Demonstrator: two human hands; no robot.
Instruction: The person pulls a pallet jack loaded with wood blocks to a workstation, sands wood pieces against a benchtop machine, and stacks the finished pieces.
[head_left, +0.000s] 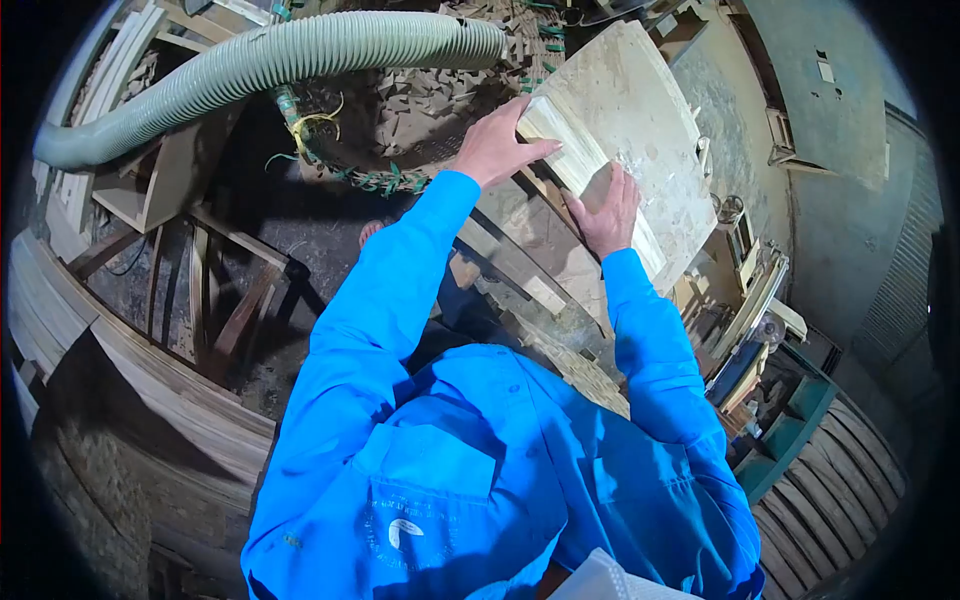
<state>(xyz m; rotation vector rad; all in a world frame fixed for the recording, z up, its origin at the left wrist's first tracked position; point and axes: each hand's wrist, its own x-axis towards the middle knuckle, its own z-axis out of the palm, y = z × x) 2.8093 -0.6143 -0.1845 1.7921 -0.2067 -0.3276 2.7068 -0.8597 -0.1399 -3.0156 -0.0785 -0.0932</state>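
Note:
A pale wooden board (pixel 577 150) lies at a slant along the near edge of a dusty light worktop (pixel 640 95). My left hand (pixel 497 145) grips the board's far left end, with the thumb stretched over its top face. Farther along the board is my right hand (pixel 607 213), its fingers across the top and its thumb near the close edge. A dark grey patch (pixel 597 187) shows beside the right fingers; whether it is a shadow or a thing under the hand, I cannot tell. The undersides of both hands are hidden.
A ribbed grey hose (pixel 270 58) arches across the upper left. Behind my left hand stands a large basket of wood offcuts (pixel 430 110). Wooden frames (pixel 215 280) and stacked planks (pixel 150 390) lie left; a green shelf (pixel 790 430) stands at lower right.

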